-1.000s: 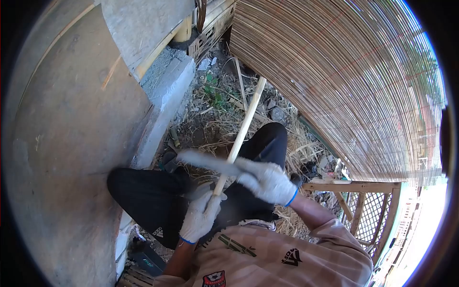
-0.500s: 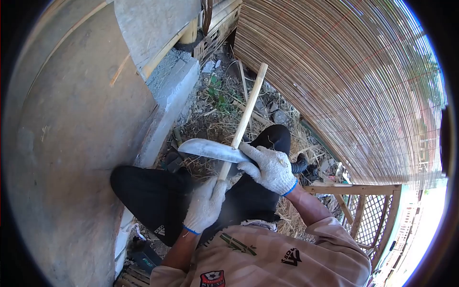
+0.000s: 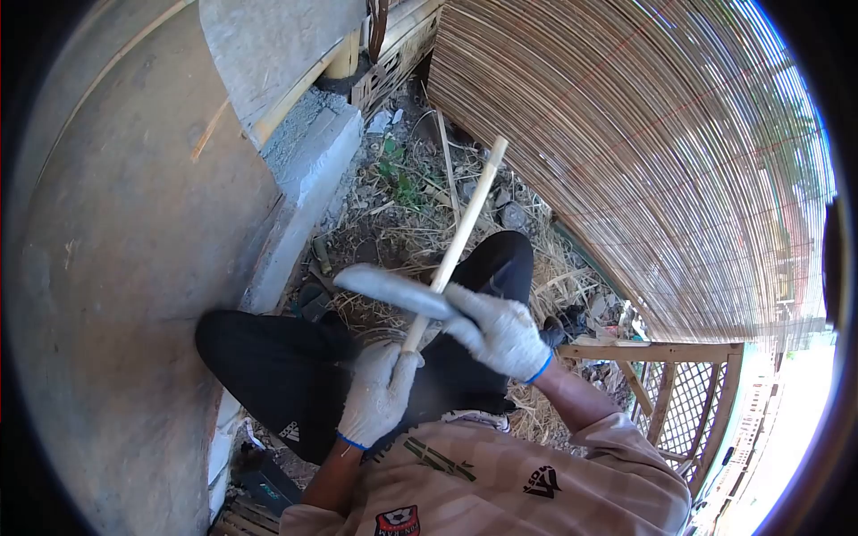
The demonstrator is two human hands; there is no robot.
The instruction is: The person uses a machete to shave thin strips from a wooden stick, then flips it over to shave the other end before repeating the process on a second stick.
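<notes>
A pale wooden stick (image 3: 471,213) slants up and away from my lap. Its lower end is gripped by my left hand (image 3: 379,390), which wears a white knit glove with a blue cuff. My right hand (image 3: 502,330), gloved the same way, is closed round the handle end of a broad knife (image 3: 391,290). The handle itself is hidden in the glove. The blade lies across the stick's lower half, its rounded tip toward the left, and looks slightly blurred.
A large brown board (image 3: 134,250) stands at the left beside a concrete ledge (image 3: 313,192). A slatted bamboo screen (image 3: 626,161) rises at the right, above a wooden lattice frame (image 3: 684,402). Straw and debris (image 3: 393,237) cover the ground past my bent knees.
The knife and my right hand have shifted slightly down along the stick, the blade tilting more. The stick's far end sits a little lower and further right.
</notes>
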